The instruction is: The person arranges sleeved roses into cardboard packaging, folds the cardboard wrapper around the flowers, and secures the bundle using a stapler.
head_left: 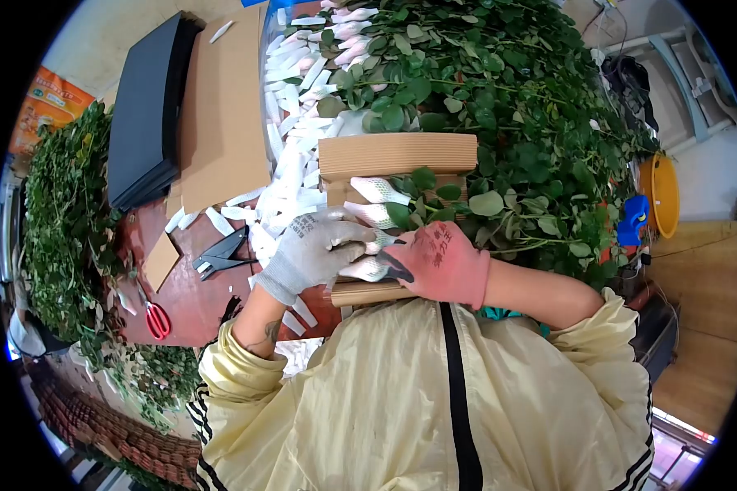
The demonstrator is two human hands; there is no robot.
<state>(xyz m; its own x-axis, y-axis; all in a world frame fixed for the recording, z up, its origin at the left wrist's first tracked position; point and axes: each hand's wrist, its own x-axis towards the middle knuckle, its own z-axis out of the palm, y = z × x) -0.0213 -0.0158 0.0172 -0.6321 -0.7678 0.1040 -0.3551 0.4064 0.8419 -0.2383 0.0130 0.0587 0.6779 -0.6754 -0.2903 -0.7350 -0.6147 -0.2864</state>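
Note:
Several rose buds in white mesh sleeves (378, 191) lie in a row on corrugated cardboard (397, 154), their leafy stems pointing right. My left hand (313, 250), in a grey-white glove, reaches in from the left with its fingers closed around the tip of a netted bud. From the right, my right hand (438, 263), in a pink glove with dark fingertips, has its fingers pressed together at the lower netted buds (364, 270), by the stem side. The fingertips of both gloves nearly meet, and what lies between them is partly hidden.
Leafy stems (499, 106) heap the right side. White sleeves (291, 176) are scattered left of the cardboard. Further left are a stapler (221, 254), red scissors (156, 319), a cardboard sheet (225, 114) and black sheets (147, 114). A yellow basin (665, 196) stands right.

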